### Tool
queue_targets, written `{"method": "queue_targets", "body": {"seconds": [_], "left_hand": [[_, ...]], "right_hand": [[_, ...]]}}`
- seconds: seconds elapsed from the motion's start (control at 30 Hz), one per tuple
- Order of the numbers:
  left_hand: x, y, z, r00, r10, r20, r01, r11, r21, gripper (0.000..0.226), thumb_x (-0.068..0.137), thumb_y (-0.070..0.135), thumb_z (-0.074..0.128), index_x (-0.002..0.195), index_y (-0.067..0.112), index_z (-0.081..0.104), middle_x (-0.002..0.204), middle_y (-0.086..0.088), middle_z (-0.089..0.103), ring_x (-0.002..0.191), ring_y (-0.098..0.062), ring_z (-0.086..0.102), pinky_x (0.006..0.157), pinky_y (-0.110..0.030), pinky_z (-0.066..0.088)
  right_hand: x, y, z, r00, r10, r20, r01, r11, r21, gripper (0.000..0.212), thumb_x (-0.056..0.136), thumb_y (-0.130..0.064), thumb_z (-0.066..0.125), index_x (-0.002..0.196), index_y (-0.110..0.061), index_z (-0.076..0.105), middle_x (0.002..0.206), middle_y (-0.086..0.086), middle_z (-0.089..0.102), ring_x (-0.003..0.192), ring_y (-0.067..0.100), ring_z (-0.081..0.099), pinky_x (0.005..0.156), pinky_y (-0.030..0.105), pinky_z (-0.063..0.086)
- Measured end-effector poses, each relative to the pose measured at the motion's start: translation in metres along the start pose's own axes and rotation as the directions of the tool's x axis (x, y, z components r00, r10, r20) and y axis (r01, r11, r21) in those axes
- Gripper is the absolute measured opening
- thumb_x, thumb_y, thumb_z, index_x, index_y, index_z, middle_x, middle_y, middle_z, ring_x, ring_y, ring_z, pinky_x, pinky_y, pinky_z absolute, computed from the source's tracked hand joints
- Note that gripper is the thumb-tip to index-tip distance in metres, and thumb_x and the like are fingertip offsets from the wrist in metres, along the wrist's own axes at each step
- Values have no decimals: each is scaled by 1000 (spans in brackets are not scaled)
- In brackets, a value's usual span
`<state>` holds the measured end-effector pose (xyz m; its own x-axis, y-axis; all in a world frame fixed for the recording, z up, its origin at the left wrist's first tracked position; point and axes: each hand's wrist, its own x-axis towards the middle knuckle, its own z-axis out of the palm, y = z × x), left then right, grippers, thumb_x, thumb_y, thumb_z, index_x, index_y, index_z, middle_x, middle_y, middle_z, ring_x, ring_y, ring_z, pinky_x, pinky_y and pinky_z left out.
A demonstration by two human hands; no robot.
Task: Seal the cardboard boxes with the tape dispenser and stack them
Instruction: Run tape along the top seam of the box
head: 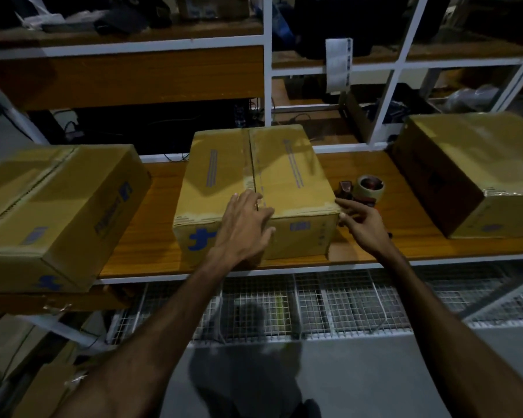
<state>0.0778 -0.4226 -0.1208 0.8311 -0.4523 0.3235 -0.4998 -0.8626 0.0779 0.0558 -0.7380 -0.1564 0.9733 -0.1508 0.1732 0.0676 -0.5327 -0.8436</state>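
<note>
A brown cardboard box with a blue logo sits at the centre of the frame on the orange-brown wooden counter, its top flaps closed along a middle seam. The left hand lies flat with straight fingers over the near top edge of this box, close to the seam. The right hand is at the box's near right corner, fingers loosely spread and touching the corner, gripping nothing. Just beyond the right hand, beside the box, stands a dark red tape dispenser with a roll of brown tape. A second brown cardboard box lies at the left of the frame, turned at an angle. A third brown cardboard box sits at the right of the frame. White-framed metal shelving rises behind the counter.
</note>
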Motion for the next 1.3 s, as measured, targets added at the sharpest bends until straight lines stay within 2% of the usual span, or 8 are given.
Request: {"method": "queue_targets", "body": {"seconds": [0.1, 0.23, 0.4, 0.53, 0.9, 1.03, 1.2, 1.3], "left_hand": [[21, 13, 9, 994, 56, 97, -58, 998, 14, 67, 94, 68, 55, 152, 32, 52, 166, -11, 35, 157, -29, 22, 130, -53, 11], [52, 42, 20, 978, 110, 176, -103, 994, -49, 76, 99, 70, 47, 162, 31, 34, 173, -6, 21, 161, -24, 11, 131, -51, 10], [81, 77, 30, 963, 86, 255, -52, 989, -136, 79, 100, 72, 42, 166, 32, 22, 175, -1, 15, 161, -20, 11, 131, -49, 10], [97, 87, 31, 946, 88, 312, -51, 991, -123, 82, 99, 76, 38, 167, 34, 19, 175, -1, 12, 161, -21, 11, 130, -50, 10], [115, 87, 36, 959, 30, 281, 73, 934, -350, 57, 106, 61, 44, 157, 35, 44, 171, 4, 29, 158, -17, 21, 128, -50, 14], [123, 87, 31, 974, -35, 222, 137, 877, -461, 44, 105, 50, 56, 141, 26, 66, 155, 4, 54, 142, -15, 46, 116, -38, 36], [137, 94, 23, 971, -162, 177, 240, 649, -722, 34, 103, 41, 64, 123, 18, 77, 123, 6, 75, 106, -4, 67, 88, -24, 52], [149, 91, 24, 939, -256, 227, 328, 483, -812, 42, 103, 49, 62, 91, 13, 80, 85, -1, 75, 77, -16, 68, 79, -39, 62]], "right_hand": [[12, 15, -11, 998, 55, 15, -55, 998, 12, 29, 106, -22, 63, 133, -17, 73, 112, 3, 77, 93, 13, 74, 70, 20, 57], [40, 50, -26, 977, 159, -140, -176, 978, -116, 24, 106, -23, 64, 125, -18, 75, 123, 3, 75, 104, 14, 69, 88, 38, 60], [72, 98, -41, 968, 236, -83, -250, 884, -396, 35, 103, -28, 60, 138, -25, 63, 120, 13, 68, 91, 22, 66, 64, 29, 50], [92, 119, -39, 937, 345, 52, -271, 812, -517, 48, 105, -35, 60, 150, -28, 47, 141, 21, 46, 114, 36, 59, 91, 44, 54], [147, 176, -28, 926, 343, 160, -323, 937, -137, 52, 85, -19, 65, 137, -24, 59, 119, 7, 70, 114, 30, 67, 97, 52, 58], [105, 90, -34, 882, 464, 87, -471, 876, 100, 27, 102, -3, 58, 127, -15, 56, 114, 9, 67, 97, 21, 66, 81, 39, 58], [86, 65, -24, 931, 355, -80, -326, 912, 247, 33, 102, -13, 65, 131, -24, 54, 130, 3, 65, 117, 31, 67, 100, 59, 57], [80, 44, -27, 963, 235, -132, -201, 953, 226, 30, 101, -13, 67, 124, -27, 55, 130, 3, 65, 115, 31, 68, 93, 56, 60]]}}
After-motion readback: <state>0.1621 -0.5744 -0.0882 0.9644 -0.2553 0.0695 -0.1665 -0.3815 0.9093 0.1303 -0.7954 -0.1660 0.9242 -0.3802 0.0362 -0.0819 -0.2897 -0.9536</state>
